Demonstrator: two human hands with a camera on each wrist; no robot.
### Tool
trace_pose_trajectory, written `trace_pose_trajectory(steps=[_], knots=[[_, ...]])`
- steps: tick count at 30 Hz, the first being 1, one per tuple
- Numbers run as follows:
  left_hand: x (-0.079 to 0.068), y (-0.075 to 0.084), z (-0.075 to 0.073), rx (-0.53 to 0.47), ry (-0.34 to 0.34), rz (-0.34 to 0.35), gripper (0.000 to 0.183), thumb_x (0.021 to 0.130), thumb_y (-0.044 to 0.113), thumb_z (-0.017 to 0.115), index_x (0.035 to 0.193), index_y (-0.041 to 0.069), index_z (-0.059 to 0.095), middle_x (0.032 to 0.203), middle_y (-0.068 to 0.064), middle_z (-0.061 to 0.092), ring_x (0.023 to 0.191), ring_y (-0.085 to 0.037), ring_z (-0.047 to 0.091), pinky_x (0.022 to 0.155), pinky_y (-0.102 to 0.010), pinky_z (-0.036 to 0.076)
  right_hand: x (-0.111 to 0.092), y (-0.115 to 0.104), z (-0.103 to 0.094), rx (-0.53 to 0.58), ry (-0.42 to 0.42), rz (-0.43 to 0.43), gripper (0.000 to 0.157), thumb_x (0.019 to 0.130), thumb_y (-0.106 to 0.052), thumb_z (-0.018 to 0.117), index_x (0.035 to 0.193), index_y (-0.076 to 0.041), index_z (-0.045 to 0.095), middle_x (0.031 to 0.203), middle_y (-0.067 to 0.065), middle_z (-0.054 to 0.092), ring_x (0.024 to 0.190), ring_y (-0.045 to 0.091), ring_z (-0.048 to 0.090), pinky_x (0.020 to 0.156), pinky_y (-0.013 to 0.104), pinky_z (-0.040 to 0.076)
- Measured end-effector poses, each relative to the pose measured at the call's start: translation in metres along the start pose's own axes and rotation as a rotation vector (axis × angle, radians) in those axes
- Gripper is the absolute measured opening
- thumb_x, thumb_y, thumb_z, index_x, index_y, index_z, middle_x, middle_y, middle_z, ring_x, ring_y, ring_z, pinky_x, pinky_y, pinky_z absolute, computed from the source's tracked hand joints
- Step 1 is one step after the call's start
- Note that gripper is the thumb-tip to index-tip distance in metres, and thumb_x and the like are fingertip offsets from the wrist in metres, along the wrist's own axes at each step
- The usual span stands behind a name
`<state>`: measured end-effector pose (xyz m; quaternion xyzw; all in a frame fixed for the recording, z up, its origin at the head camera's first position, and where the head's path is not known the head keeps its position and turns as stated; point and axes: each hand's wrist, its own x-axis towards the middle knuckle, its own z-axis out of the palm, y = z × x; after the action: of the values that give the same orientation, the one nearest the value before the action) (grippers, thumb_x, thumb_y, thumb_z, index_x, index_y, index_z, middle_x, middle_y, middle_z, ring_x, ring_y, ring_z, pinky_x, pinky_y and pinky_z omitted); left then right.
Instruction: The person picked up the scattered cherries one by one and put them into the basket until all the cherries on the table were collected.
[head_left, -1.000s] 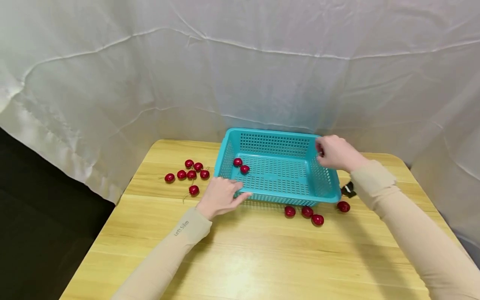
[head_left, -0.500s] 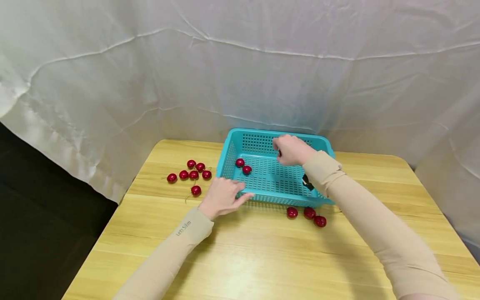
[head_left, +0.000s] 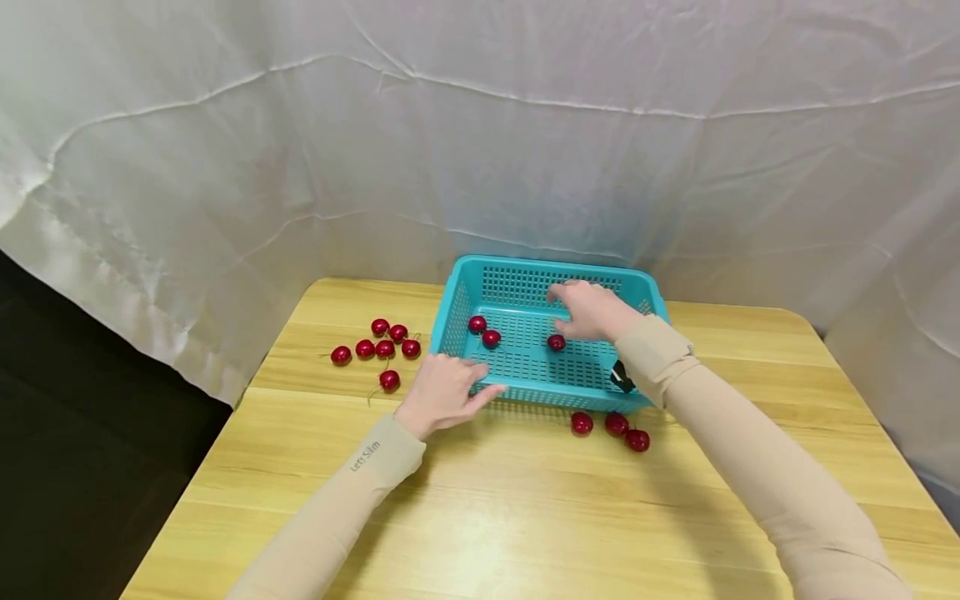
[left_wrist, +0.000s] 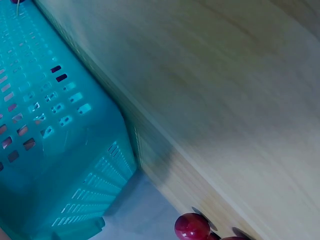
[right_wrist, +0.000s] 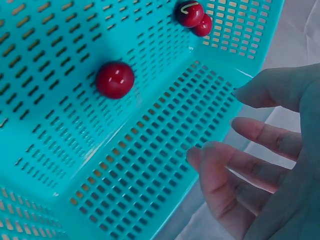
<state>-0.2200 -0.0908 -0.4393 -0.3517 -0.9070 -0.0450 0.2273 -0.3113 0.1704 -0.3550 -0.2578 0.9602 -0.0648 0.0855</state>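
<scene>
In the head view, a turquoise plastic basket (head_left: 555, 268) with perforated walls stands on the table. My left hand (head_left: 444, 392) grips its front-left corner, thumb along the front rim and the other fingertips partly hidden behind the edge. Over the inside of the basket, my right hand (head_left: 592, 310) has its fingers loosely spread, nothing between them. Just below its fingertips a red cherry (head_left: 556, 342) lies on the basket floor; the right wrist view shows that cherry (right_wrist: 115, 80) apart from the fingers. Two more cherries (head_left: 491, 338) lie at the basket's left.
Several stemmed cherries (head_left: 385, 349) are scattered on the wooden table (head_left: 487, 517) left of the basket. Another 3 cherries (head_left: 617, 424) lie just in front of its right half. A pale cloth curtain (head_left: 555, 167) hangs behind the table.
My right hand has moved left from the basket's right rim to over its inside, and its fingers have opened. A cherry now lies beneath them. The left hand stays at the corner.
</scene>
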Motion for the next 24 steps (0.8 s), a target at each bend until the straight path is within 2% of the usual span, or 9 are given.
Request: trace_pose_trajectory(steps=[4, 8, 12, 16, 20, 24], knots=[[0.000, -0.001, 0.000, -0.004, -0.002, 0.006, 0.038, 0.093, 0.052, 0.063, 0.080, 0.018, 0.072, 0.055, 0.006, 0.061, 0.042, -0.004, 0.035, 0.044, -0.016, 0.016, -0.011, 0.007, 0.002, 0.006, 0.015, -0.004, 0.042, 0.097, -0.023, 0.062, 0.135, -0.007, 0.057, 0.138, 0.018, 0.060, 0.117, 0.036, 0.063, 0.093, 0.052, 0.055], [-0.001, -0.003, 0.001, 0.000, 0.013, 0.016, 0.039, 0.094, 0.052, 0.061, 0.078, 0.019, 0.071, 0.056, 0.006, 0.062, 0.042, -0.003, 0.037, 0.044, -0.016, 0.017, -0.024, 0.014, 0.002, 0.031, 0.042, -0.014, 0.043, 0.097, -0.022, 0.062, 0.136, -0.006, 0.057, 0.139, 0.019, 0.060, 0.125, 0.039, 0.059, 0.097, 0.055, 0.053], [-0.002, -0.004, 0.002, 0.001, 0.019, 0.018, 0.041, 0.096, 0.053, 0.058, 0.077, 0.019, 0.070, 0.054, 0.006, 0.060, 0.041, -0.004, 0.036, 0.044, -0.016, 0.017, -0.039, 0.022, 0.000, 0.049, 0.095, -0.031, 0.042, 0.096, -0.020, 0.062, 0.134, -0.003, 0.059, 0.137, 0.021, 0.062, 0.123, 0.040, 0.060, 0.097, 0.056, 0.053], [-0.002, -0.004, 0.002, 0.002, 0.027, 0.019, 0.040, 0.095, 0.053, 0.060, 0.074, 0.020, 0.067, 0.050, 0.007, 0.053, 0.042, -0.002, 0.027, 0.044, -0.016, 0.014, -0.057, 0.032, 0.000, 0.069, 0.162, -0.058, 0.040, 0.096, -0.018, 0.062, 0.130, 0.001, 0.060, 0.132, 0.022, 0.064, 0.120, 0.040, 0.061, 0.099, 0.056, 0.052], [-0.002, -0.004, 0.004, 0.005, 0.040, 0.021, 0.038, 0.092, 0.052, 0.063, 0.072, 0.020, 0.066, 0.049, 0.008, 0.051, 0.043, -0.002, 0.024, 0.044, -0.016, 0.013, -0.076, 0.044, 0.003, 0.127, 0.215, -0.073, 0.037, 0.097, -0.016, 0.061, 0.129, 0.004, 0.061, 0.131, 0.024, 0.063, 0.121, 0.042, 0.060, 0.102, 0.058, 0.049], [-0.002, -0.004, 0.004, 0.003, 0.044, 0.025, 0.039, 0.093, 0.052, 0.063, 0.073, 0.020, 0.066, 0.051, 0.007, 0.056, 0.042, -0.002, 0.030, 0.044, -0.015, 0.014, -0.097, 0.058, 0.008, 0.223, 0.269, -0.065, 0.034, 0.099, -0.013, 0.061, 0.128, 0.004, 0.061, 0.128, 0.025, 0.064, 0.119, 0.045, 0.060, 0.099, 0.060, 0.050]])
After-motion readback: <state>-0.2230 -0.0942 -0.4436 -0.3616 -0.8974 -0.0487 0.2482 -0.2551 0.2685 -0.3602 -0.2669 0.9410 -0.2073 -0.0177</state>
